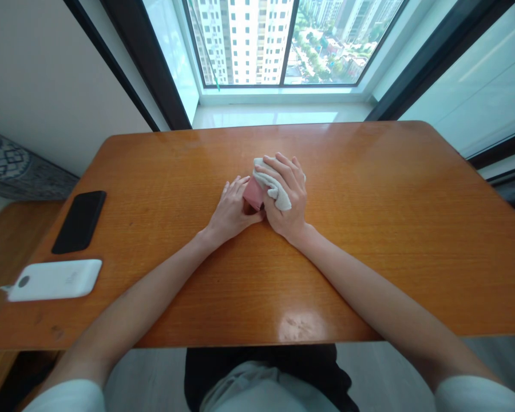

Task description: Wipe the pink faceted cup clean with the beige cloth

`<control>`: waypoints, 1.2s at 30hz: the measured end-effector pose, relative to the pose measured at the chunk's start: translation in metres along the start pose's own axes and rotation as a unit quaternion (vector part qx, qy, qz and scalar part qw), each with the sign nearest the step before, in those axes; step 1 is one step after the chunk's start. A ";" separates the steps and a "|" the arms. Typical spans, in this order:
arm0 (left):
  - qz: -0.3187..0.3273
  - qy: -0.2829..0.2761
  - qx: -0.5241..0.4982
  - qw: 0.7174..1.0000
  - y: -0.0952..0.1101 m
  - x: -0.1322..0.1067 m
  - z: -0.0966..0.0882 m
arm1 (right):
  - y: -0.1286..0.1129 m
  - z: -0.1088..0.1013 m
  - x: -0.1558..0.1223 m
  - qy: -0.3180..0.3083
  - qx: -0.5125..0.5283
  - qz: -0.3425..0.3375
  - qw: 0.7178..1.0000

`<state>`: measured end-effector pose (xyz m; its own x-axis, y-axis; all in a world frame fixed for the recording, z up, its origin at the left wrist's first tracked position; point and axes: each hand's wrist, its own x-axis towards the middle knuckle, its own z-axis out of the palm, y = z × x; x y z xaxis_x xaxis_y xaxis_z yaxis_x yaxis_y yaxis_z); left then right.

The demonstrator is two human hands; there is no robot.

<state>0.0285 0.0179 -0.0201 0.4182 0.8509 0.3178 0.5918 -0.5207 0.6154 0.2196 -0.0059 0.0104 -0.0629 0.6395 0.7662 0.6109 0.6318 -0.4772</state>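
Near the middle of the table, a small pink object (253, 193) with flat sides sits between my two hands; its kind is not clear. My left hand (234, 209) grips it from the left, fingers at its far side and thumb at its near side. A white cloth (276, 189) is bunched under the fingers of my right hand (292, 197), which presses it against the pink object's right side. The palm and the cloth hide that side of the object.
On the left of the wooden table (390, 229) lie a black phone (79, 222) and a white power bank-like device (55, 280) with a short cable at its end. A window (283, 43) stands beyond the far edge. A patterned cushion (21, 163) is at the far left.
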 end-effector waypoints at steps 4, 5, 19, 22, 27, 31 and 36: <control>0.010 0.053 -0.069 0.996 0.010 0.000 -0.007 | 0.000 0.000 0.000 -0.014 0.016 0.000 1.000; 0.015 0.066 -0.087 0.994 0.012 -0.001 -0.008 | 0.000 0.000 0.000 -0.018 0.013 -0.004 1.000; 0.002 0.062 -0.154 0.986 0.018 -0.006 -0.011 | 0.000 -0.002 0.000 -0.047 0.029 -0.055 0.997; 0.006 0.062 -0.153 0.986 0.019 -0.006 -0.013 | 0.000 -0.002 0.000 -0.058 0.033 -0.069 0.995; 0.014 0.069 -0.151 0.986 0.019 -0.006 -0.015 | -0.001 -0.002 -0.001 -0.093 0.038 -0.057 0.993; 0.010 0.064 -0.149 0.987 0.018 -0.006 -0.015 | -0.002 -0.001 -0.001 -0.094 0.036 -0.067 0.993; 0.021 0.073 -0.163 0.984 0.015 -0.004 -0.013 | -0.002 -0.001 -0.001 -0.089 0.040 -0.065 0.993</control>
<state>0.0262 0.0075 -0.0031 0.3202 0.8424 0.4334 0.3129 -0.5258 0.7909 0.2190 -0.0086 0.0111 -0.2803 0.6133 0.7385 0.5237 0.7424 -0.4177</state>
